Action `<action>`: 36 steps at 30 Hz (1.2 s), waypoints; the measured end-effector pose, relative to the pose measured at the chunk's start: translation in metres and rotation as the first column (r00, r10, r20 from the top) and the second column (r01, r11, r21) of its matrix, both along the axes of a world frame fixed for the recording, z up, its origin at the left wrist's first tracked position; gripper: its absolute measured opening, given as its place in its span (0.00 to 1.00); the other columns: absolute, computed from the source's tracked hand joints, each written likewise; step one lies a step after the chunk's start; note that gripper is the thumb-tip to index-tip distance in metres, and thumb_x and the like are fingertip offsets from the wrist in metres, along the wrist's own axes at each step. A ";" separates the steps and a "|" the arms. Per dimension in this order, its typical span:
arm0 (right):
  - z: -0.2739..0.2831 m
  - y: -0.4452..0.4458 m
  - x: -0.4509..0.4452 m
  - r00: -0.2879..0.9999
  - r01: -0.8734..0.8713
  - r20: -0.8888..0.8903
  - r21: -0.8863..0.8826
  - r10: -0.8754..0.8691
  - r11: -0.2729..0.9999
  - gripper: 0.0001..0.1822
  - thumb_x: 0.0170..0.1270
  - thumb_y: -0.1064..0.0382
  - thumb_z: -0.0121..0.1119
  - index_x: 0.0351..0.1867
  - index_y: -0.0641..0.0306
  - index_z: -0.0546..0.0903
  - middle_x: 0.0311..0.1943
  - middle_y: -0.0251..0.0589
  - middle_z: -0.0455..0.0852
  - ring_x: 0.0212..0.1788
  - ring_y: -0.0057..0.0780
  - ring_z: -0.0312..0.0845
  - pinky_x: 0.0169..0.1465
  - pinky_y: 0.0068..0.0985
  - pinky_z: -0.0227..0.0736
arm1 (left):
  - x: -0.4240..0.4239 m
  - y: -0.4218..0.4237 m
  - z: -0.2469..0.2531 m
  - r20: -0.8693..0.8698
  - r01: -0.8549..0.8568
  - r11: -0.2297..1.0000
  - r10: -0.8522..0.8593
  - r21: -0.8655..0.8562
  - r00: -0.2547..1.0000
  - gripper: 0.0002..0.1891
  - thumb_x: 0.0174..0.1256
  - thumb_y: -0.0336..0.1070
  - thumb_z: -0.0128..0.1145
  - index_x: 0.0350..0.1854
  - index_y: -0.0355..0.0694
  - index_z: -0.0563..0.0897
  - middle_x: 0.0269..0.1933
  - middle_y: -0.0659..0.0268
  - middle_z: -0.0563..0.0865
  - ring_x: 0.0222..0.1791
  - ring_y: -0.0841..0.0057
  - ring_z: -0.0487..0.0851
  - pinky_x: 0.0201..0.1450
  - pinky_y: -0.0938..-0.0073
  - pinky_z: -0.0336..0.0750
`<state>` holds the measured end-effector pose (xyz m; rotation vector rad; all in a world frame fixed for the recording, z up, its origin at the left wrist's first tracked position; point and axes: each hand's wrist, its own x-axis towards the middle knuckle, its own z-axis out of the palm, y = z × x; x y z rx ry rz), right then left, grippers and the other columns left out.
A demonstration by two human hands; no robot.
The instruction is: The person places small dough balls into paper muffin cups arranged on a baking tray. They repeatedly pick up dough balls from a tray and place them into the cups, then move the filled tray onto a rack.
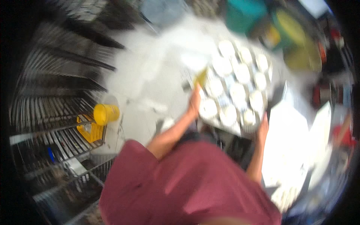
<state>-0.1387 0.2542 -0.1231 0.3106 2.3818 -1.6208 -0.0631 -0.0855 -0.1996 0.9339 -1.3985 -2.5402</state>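
Both my hands hold a light-coloured tray [225, 128] in front of my body. My left hand [194, 102] grips its left side, close to a yellow piece [200, 78] whose kind I cannot tell. At the near right corner, my right hand [263, 128] holds the other side. Several round white items [237, 92] sit in rows on the tray; blur and glare hide what they are. My fingers beneath the tray are largely hidden.
Dark wire shelving [56, 112] runs along the left, with a yellow bucket [106, 114] and a yellow plastic basket [91, 130]. White open box-like shapes [287, 140] stand close at right. A teal container [244, 15] is beyond the tray. Pale tiled floor [140, 81] lies between.
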 end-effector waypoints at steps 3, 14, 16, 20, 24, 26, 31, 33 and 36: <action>-0.010 -0.006 0.011 0.967 0.239 0.144 -0.214 -0.211 0.947 0.36 0.80 0.40 0.49 0.67 0.77 0.75 0.62 0.51 0.83 0.61 0.37 0.79 0.67 0.32 0.70 | -0.001 -0.009 -0.024 0.029 -0.019 0.972 0.013 0.234 1.000 0.46 0.76 0.71 0.43 0.78 0.30 0.63 0.73 0.52 0.73 0.71 0.67 0.71 0.73 0.69 0.66; -0.038 0.004 0.011 0.933 0.342 -0.046 -0.206 -0.358 0.917 0.41 0.75 0.31 0.51 0.47 0.79 0.85 0.41 0.46 0.89 0.42 0.34 0.83 0.50 0.33 0.78 | 0.016 -0.022 0.060 -0.116 -0.060 0.992 0.047 -0.107 0.992 0.32 0.78 0.60 0.48 0.66 0.34 0.78 0.62 0.61 0.83 0.65 0.72 0.76 0.70 0.72 0.64; -0.004 -0.028 0.025 0.929 0.356 -0.021 -0.220 -0.370 0.908 0.39 0.76 0.33 0.50 0.46 0.79 0.84 0.41 0.46 0.88 0.41 0.33 0.80 0.49 0.32 0.77 | 0.030 -0.042 0.067 -0.085 -0.029 0.995 0.021 -0.093 0.996 0.32 0.79 0.60 0.47 0.67 0.34 0.78 0.64 0.62 0.82 0.64 0.73 0.76 0.70 0.72 0.65; 0.064 -0.098 0.066 0.932 0.320 -0.115 -0.179 -0.343 0.930 0.41 0.76 0.30 0.47 0.44 0.77 0.85 0.38 0.44 0.87 0.40 0.32 0.81 0.50 0.30 0.77 | 0.064 -0.115 0.132 -0.081 0.061 0.982 -0.077 -0.180 0.994 0.34 0.79 0.62 0.46 0.66 0.32 0.77 0.64 0.57 0.81 0.66 0.70 0.75 0.71 0.72 0.64; 0.091 -0.184 0.103 0.937 0.260 -0.202 -0.142 -0.285 0.955 0.42 0.76 0.29 0.45 0.43 0.77 0.85 0.38 0.44 0.87 0.40 0.31 0.80 0.50 0.30 0.76 | 0.123 -0.204 0.162 -0.067 -0.016 0.969 -0.001 -0.246 0.998 0.34 0.77 0.62 0.47 0.64 0.32 0.78 0.61 0.56 0.82 0.65 0.67 0.76 0.71 0.70 0.64; 0.078 -0.230 0.107 0.907 0.114 -0.389 -0.140 -0.161 0.984 0.42 0.77 0.30 0.43 0.43 0.76 0.85 0.38 0.44 0.87 0.40 0.30 0.80 0.50 0.31 0.77 | 0.139 -0.260 0.168 -0.098 -0.106 0.958 0.083 -0.268 0.992 0.32 0.77 0.59 0.50 0.62 0.31 0.80 0.60 0.56 0.83 0.63 0.67 0.77 0.69 0.70 0.66; 0.112 -0.425 0.062 0.961 -0.018 -0.275 -0.141 -0.022 0.990 0.40 0.80 0.33 0.39 0.37 0.72 0.87 0.32 0.40 0.88 0.36 0.28 0.82 0.46 0.27 0.78 | 0.135 -0.380 0.157 -0.109 -0.391 0.881 0.375 -0.267 0.921 0.30 0.76 0.58 0.53 0.57 0.31 0.83 0.53 0.53 0.84 0.57 0.65 0.81 0.63 0.69 0.71; 0.073 -0.453 0.010 0.957 -0.153 -0.261 -0.092 0.125 0.984 0.40 0.81 0.35 0.39 0.39 0.74 0.88 0.32 0.38 0.88 0.35 0.26 0.81 0.44 0.26 0.77 | 0.129 -0.426 0.152 -0.083 -0.445 0.858 0.439 -0.258 0.895 0.26 0.78 0.53 0.53 0.57 0.30 0.82 0.55 0.56 0.83 0.56 0.69 0.80 0.63 0.70 0.71; 0.080 -0.579 -0.012 0.964 -0.245 -0.157 -0.202 0.216 0.948 0.38 0.81 0.36 0.41 0.43 0.75 0.88 0.36 0.41 0.89 0.36 0.27 0.83 0.45 0.27 0.78 | 0.128 -0.496 0.121 -0.123 -0.590 0.774 0.578 -0.229 0.807 0.25 0.78 0.51 0.54 0.59 0.31 0.81 0.55 0.59 0.84 0.57 0.71 0.80 0.63 0.71 0.72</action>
